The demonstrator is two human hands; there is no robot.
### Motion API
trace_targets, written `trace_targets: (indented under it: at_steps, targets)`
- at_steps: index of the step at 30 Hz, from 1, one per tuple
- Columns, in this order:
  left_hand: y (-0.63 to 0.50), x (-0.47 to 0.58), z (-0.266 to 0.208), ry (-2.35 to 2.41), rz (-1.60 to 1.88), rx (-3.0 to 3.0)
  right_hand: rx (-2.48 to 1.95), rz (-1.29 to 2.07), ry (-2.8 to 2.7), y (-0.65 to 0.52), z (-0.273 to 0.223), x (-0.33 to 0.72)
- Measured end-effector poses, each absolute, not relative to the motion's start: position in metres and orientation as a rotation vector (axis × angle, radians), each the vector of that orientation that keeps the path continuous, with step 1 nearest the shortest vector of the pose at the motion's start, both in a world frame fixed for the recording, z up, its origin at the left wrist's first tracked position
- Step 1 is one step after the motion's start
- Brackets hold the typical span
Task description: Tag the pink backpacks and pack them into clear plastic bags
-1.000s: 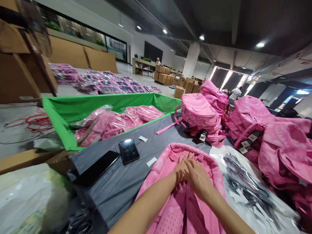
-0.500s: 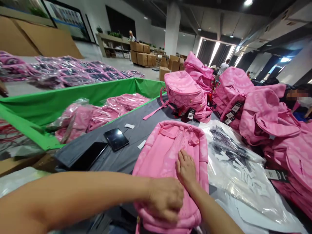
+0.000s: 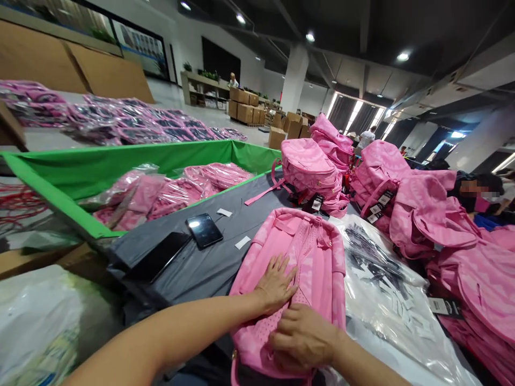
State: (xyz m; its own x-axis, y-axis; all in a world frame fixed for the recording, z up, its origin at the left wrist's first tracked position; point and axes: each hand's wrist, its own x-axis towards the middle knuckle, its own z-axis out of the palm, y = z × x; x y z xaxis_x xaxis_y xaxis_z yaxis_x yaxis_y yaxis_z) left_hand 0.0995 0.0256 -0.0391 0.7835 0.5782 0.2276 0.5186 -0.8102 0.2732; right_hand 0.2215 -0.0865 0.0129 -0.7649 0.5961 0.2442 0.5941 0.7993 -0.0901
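Note:
A pink backpack lies flat in front of me with its padded, perforated side up. My left hand rests palm down on its middle, fingers spread. Just below and to the right, my right hand is closed, its fingers curled against the lower part of the backpack; whatever they grip is hidden. A dark seam runs up the panel from between the two hands. To the left are a phone and a black flat device. White paper slips lie beside the backpack.
A green-walled bin at the left holds plastic-wrapped pink bags. Piled pink backpacks line the right side, near a clear plastic bag with black tag strings. A person is at far right; cartons stand behind.
My left hand has moved up the backpack and opened flat. My right hand has come down from the upper panel and closed. The view has shifted slightly.

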Motion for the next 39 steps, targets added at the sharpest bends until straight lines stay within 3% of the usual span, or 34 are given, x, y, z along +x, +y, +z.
trace_targets:
  at_steps: [5,11,18,23,25,29,35,39]
  targets:
    - [0.028,0.105,-0.065,0.877,0.444,2.762,-0.689,0.164,-2.976,-0.069,-0.022,0.216]
    - [0.036,0.11,-0.072,0.938,0.549,2.708,-0.632,0.026,-2.84,-0.049,-0.077,0.22]
    - [-0.017,0.07,-0.075,0.865,0.41,2.685,-0.917,-0.528,-2.423,-0.076,-0.022,0.22]
    - [-0.01,0.041,-0.068,0.628,0.366,2.719,-2.079,-0.335,-1.792,-0.036,0.0,0.255]
    - [0.018,0.049,-0.051,0.752,0.423,2.72,-2.286,-0.232,-1.627,-0.022,-0.01,0.263]
    - [0.066,0.08,-0.036,1.145,0.59,2.717,-2.352,-0.179,-1.602,-0.015,-0.034,0.268]
    - [0.069,0.084,-0.056,1.104,0.427,2.748,-2.379,-0.13,-1.56,-0.021,-0.034,0.263]
    - [0.076,0.082,-0.031,1.056,0.278,2.783,-2.295,-0.187,-1.593,-0.025,-0.013,0.266]
